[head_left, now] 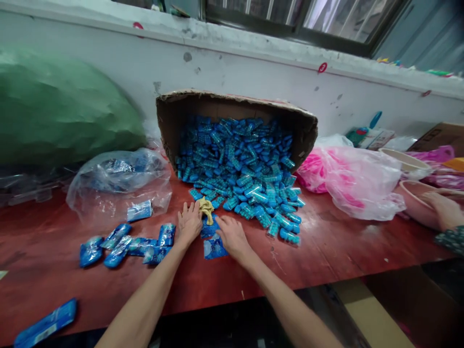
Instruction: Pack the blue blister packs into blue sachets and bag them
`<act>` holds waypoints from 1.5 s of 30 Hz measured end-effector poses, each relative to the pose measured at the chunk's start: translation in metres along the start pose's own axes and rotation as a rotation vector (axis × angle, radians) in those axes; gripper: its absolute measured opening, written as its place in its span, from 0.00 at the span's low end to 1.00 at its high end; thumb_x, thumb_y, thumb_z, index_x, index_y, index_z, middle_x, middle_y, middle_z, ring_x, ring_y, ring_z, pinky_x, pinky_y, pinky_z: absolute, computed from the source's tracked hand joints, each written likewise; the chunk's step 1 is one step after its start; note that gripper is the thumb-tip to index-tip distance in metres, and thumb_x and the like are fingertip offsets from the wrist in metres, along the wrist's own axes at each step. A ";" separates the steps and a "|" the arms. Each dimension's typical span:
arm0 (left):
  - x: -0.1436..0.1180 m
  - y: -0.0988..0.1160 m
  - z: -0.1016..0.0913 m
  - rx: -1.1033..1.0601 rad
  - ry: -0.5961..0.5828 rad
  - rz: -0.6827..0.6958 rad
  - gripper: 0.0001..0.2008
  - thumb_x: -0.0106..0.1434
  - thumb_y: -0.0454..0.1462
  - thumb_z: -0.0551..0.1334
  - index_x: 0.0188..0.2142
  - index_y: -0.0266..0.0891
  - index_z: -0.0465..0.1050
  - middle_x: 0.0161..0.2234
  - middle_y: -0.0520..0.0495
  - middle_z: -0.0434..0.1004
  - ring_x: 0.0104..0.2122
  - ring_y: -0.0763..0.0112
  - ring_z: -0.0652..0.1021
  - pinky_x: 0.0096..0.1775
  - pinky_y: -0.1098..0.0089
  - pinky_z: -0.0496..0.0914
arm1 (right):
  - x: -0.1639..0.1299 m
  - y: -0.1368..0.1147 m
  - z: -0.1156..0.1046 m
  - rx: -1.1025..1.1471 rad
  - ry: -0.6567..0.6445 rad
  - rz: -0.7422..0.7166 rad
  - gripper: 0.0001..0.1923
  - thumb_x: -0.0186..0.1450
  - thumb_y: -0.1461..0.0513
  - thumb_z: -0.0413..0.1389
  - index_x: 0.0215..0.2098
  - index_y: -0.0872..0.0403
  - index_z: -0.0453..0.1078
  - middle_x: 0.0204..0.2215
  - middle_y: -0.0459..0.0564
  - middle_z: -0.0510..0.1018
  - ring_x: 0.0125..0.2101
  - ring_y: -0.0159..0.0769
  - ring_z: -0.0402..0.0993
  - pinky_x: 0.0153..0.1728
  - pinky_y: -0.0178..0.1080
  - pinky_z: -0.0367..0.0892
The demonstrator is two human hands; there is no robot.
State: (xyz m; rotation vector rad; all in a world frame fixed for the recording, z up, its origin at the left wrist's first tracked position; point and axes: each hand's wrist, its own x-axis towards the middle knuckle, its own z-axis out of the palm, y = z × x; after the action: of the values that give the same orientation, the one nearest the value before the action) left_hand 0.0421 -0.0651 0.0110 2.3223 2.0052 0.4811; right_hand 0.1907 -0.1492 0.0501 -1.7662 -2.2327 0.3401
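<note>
Left hand (189, 224) spread, fingertips at crumpled yellow cloth (206, 207); right hand (234, 238) half-curled, pinch unclear. Flat blue printed plastic packets (213, 249) lie between hands. Light fingertips, packets kept flat, should serve best.

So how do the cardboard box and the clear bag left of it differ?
The cardboard box is brown and opaque; the clear bag is see-through. The box looks stiff, the bag limp and crumpled. The box is larger than the bag. Both contain blue items and rest on the red table.
</note>
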 end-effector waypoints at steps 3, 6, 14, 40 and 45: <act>-0.013 0.006 -0.003 0.004 0.036 -0.018 0.25 0.62 0.39 0.44 0.57 0.31 0.55 0.57 0.34 0.59 0.58 0.48 0.55 0.51 0.48 0.54 | -0.047 -0.003 0.019 -0.037 -0.026 -0.003 0.26 0.62 0.53 0.49 0.57 0.51 0.56 0.58 0.54 0.59 0.58 0.56 0.45 0.53 0.61 0.42; -0.042 0.018 -0.002 0.023 0.106 0.042 0.25 0.62 0.38 0.45 0.57 0.29 0.56 0.57 0.34 0.58 0.58 0.49 0.55 0.53 0.50 0.52 | -0.068 -0.005 0.030 0.009 -0.052 -0.013 0.31 0.61 0.48 0.48 0.59 0.50 0.52 0.60 0.55 0.54 0.59 0.57 0.41 0.52 0.65 0.40; -0.097 0.041 0.018 0.021 -0.026 0.304 0.24 0.60 0.44 0.49 0.54 0.39 0.62 0.57 0.38 0.61 0.57 0.48 0.58 0.51 0.47 0.54 | -0.047 0.067 -0.014 -0.085 0.298 0.376 0.22 0.64 0.57 0.48 0.56 0.50 0.58 0.57 0.55 0.59 0.58 0.51 0.46 0.53 0.60 0.43; -0.120 0.015 -0.002 0.064 -0.092 0.284 0.21 0.60 0.40 0.50 0.52 0.42 0.65 0.56 0.39 0.62 0.56 0.49 0.60 0.50 0.47 0.55 | -0.058 0.005 0.027 -0.033 0.046 -0.054 0.24 0.62 0.53 0.50 0.56 0.45 0.57 0.57 0.51 0.60 0.56 0.54 0.49 0.51 0.61 0.44; -0.115 0.010 0.001 0.015 -0.069 0.292 0.21 0.60 0.41 0.51 0.53 0.43 0.64 0.56 0.39 0.62 0.56 0.49 0.59 0.51 0.46 0.54 | -0.058 0.013 0.031 0.004 0.059 -0.014 0.18 0.64 0.56 0.49 0.53 0.42 0.60 0.55 0.48 0.62 0.56 0.49 0.51 0.53 0.58 0.44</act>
State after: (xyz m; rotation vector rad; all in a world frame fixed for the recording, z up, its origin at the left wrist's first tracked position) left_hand 0.0385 -0.1777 -0.0117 2.6150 1.6535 0.3906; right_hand 0.2043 -0.2036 0.0128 -1.7347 -2.2009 0.2854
